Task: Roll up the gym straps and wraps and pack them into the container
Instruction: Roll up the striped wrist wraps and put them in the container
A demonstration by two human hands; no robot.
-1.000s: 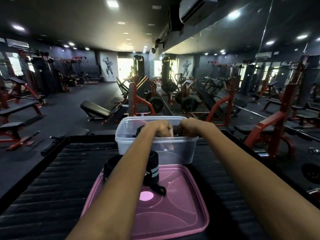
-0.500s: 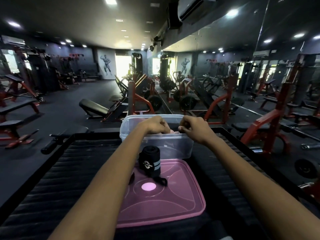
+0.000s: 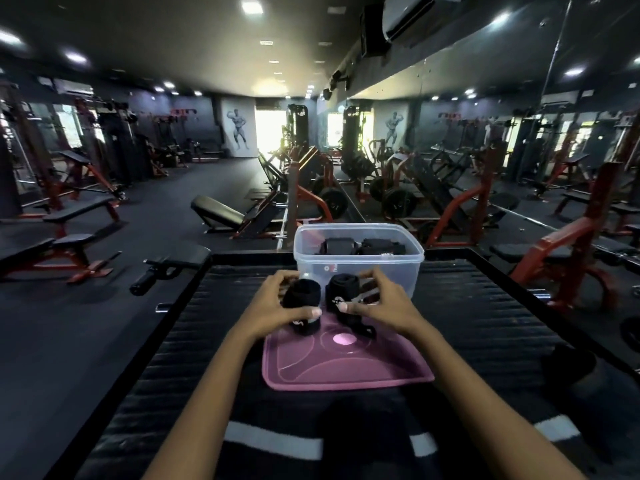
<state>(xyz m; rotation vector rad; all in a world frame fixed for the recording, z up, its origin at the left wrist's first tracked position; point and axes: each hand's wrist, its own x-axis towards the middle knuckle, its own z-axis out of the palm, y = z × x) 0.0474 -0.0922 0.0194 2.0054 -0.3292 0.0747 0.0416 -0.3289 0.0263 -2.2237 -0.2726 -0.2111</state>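
Each hand's grip – left hand (image 3: 277,303), right hand (image 3: 381,303) – holds one rolled wrap.

A container (image 3: 358,268) of clear, smooth plastic is seen on a desk (image 3: 485,323) topped with black, ribbed, matt matting inside a dark frame. A pink lid (image 3: 346,368) of glossy plastic, moulded with raised curved lines, is laid just in front of it. Two rolled wraps (image 3: 301,299) (image 3: 341,292) of black woven cloth, matt and printed with white marks, are shown on the lid. Red-painted metal frames are reflected in a glossy wall mirror (image 3: 519,133).
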